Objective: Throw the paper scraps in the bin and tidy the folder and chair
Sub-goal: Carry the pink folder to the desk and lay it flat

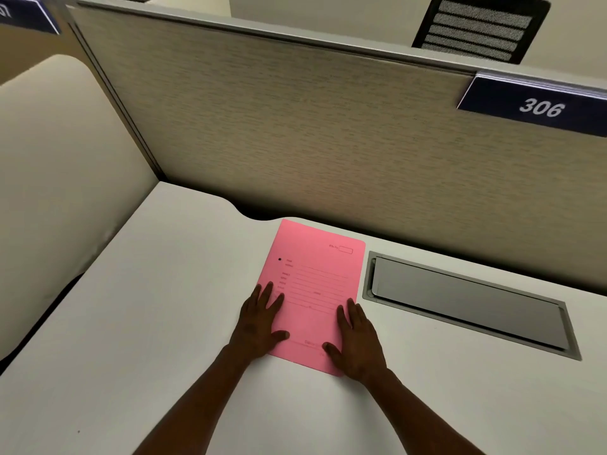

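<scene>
Here both hands lie flat, fingers spread: left hand (pixel 259 318) and right hand (pixel 356 339) press the near corners of the thin pink folder (pixel 315 290) on the smooth white desk (pixel 147 307).

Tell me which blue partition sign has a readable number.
The dark blue sign at the right end of the beige partition: it reads 306 in white. The other blue sign, top left, is cut off and shows no number.

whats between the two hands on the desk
In the head view, the lower part of the pink folder lies flat between the left hand and the right hand, each palm pressing one of its side edges; nothing else sits there.
</scene>
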